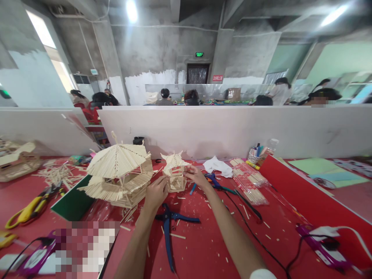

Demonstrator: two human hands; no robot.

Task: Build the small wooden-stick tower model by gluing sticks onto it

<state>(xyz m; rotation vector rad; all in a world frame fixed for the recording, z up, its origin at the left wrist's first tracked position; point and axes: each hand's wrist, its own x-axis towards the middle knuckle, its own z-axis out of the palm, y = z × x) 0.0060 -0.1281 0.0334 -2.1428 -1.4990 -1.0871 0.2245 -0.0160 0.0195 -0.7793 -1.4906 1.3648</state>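
A small stick-built pavilion model point(176, 183) with upturned roof corners stands upright on the red table. My left hand point(157, 192) is closed at its left side, fingertips against the lower frame. On the other side, the fingers of my right hand point(197, 176) pinch at the posts just below the roof edge; any small piece between them is too small to make out. Left of my hands stands a larger pavilion model point(119, 162) with a wide stick roof. Blue-handled cutters point(167, 228) lie open between my forearms. Beyond my right wrist is a blue glue gun point(213, 180).
Bagged sticks point(250, 182), a white tissue point(217, 166) and a pen holder point(255, 153) are at the right. Loose sticks point(61, 174) and yellow-handled shears point(31, 207) lie at the left. Black cable point(247, 221) crosses the right side. A white partition point(232, 128) closes the back.
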